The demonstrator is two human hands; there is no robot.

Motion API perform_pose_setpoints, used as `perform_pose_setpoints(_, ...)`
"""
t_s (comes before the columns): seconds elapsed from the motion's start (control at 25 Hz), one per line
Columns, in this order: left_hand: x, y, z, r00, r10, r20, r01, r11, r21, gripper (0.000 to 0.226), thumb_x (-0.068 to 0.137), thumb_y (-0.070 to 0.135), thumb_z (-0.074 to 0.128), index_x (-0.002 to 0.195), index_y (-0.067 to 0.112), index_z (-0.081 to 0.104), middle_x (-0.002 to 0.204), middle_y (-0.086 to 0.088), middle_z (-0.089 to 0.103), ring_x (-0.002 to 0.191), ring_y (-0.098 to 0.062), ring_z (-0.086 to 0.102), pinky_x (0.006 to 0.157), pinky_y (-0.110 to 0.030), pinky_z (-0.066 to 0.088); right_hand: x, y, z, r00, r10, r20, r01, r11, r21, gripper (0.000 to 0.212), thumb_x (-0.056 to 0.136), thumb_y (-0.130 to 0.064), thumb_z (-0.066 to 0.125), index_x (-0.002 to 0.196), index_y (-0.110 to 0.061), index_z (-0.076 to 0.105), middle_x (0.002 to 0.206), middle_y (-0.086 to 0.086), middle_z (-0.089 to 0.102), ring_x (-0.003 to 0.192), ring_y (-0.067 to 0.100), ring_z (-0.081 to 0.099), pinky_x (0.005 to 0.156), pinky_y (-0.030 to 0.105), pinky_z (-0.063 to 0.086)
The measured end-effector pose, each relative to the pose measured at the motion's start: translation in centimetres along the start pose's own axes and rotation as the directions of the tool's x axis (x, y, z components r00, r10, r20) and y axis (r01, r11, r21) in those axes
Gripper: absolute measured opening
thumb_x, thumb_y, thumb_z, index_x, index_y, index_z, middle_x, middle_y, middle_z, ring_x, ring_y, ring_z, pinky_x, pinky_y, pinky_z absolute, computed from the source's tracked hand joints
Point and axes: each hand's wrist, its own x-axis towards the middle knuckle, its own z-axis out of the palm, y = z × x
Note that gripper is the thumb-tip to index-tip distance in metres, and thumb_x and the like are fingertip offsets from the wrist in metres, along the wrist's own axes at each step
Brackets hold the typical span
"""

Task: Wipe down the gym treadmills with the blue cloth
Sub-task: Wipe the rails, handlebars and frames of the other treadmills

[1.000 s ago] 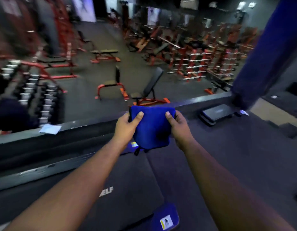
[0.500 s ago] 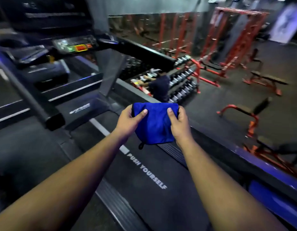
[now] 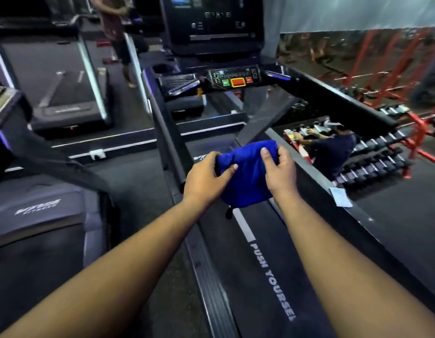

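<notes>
Thumbs and curled fingers of the left hand (image 3: 205,178) and right hand (image 3: 279,170) pinch the bunched blue cloth (image 3: 245,176) by its sides above the treadmill (image 3: 265,259) belt; it looks soft, light and limp, best gripped in a wad.

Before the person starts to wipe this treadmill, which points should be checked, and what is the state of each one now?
1. Blue cloth held by both hands: ok, left hand and right hand grip it.
2. Cloth touching a treadmill surface: not ok, it is held above the belt.
3. Console in view ahead: ok.
4. Belt stopped: cannot tell.
5. Nothing lying on the belt: ok in the visible part.
6. Cloth clean or damp: cannot tell.
</notes>
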Motion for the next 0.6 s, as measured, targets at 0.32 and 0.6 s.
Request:
perform_pose_setpoints(0.32,2.3,-3.9,0.7,0.985,0.092,-0.148,0.010,0.819,0.573,0.050,0.081,0.071,0.048,0.092,0.028,0.070,0.125,0.012,0.057,0.129,-0.019,0.038,0.098,-0.043,0.025,6.7,3.4,9.6,0.953,-0.259,0.158,0.267,0.963,-0.031,0.035,0.091,-0.036,0.060,0.115,-0.012,0.066,0.109,0.011,0.063,0.104,0.031,0.056,0.095,0.041,0.043)
perform_pose_setpoints(0.6,7.6,-4.5,-0.9,0.809,-0.525,-0.265,0.504,0.851,-0.149,0.064,0.083,0.041,0.041,0.135,0.005,0.051,0.145,-0.010,0.047,0.136,-0.019,0.041,0.116,-0.050,0.029,8.0,0.8,16.3,0.822,-0.234,0.519,0.200,0.972,0.121,0.046,0.092,-0.040,0.044,0.124,-0.014,0.063,0.136,0.014,0.054,0.133,0.040,0.042,0.105,0.062,0.038)
